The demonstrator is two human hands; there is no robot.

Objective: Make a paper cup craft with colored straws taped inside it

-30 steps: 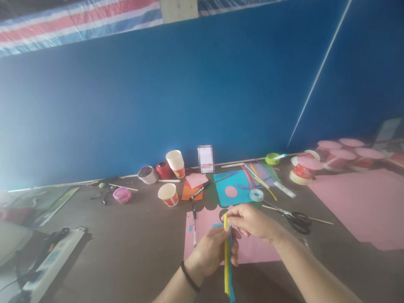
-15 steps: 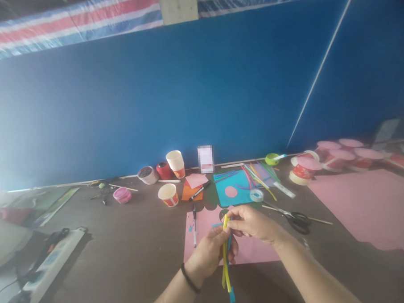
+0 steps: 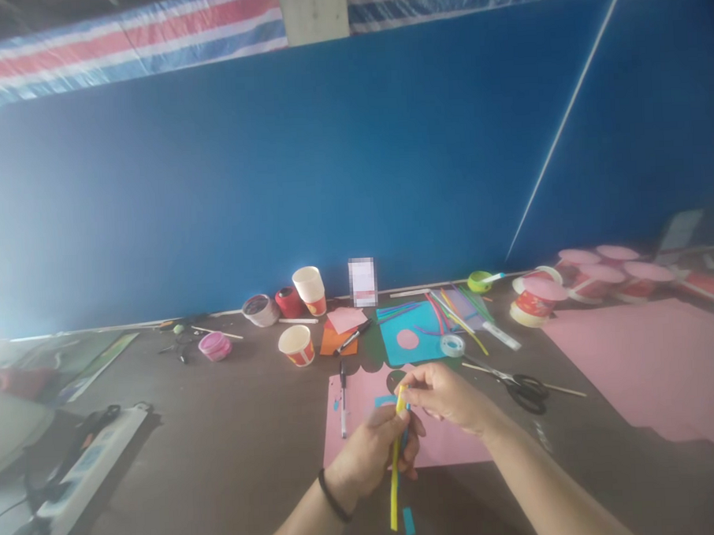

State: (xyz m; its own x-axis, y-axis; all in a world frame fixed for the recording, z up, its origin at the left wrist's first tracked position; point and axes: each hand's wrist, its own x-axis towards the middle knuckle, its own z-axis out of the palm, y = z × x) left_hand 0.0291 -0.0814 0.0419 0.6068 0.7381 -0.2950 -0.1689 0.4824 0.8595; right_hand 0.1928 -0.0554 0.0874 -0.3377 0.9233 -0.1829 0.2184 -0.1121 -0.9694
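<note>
The yellow strip (image 3: 394, 494) is held in the air above the near part of the pink sheet (image 3: 459, 446), and its lower end hangs past the edge of this sheet. If twelve o'clock is straight away from the person, its long axis runs nearly from twelve to six, with the lower end turned a little toward seven. The upper end lies at the fingertips of the right hand (image 3: 444, 396), so this hand is the nearer one to that end; the left hand (image 3: 373, 443) has the strip below it, with the thumb pressing on it. The left fingers are clamped on the strip, and the right fingers are together, pinching its tip, as it seems. A blue strip (image 3: 406, 436) shows behind the yellow one, partly hidden by the left fingers; I cannot tell how the two are joined, if they are. The left forearm enters from between seven and eight o'clock, the right one from between four and five. From the right hand, the scissors (image 3: 526, 392) lie at three o'clock and the tape roll (image 3: 453, 345) near twelve; the pen (image 3: 343, 402) lies at about ten from the left hand.
</note>
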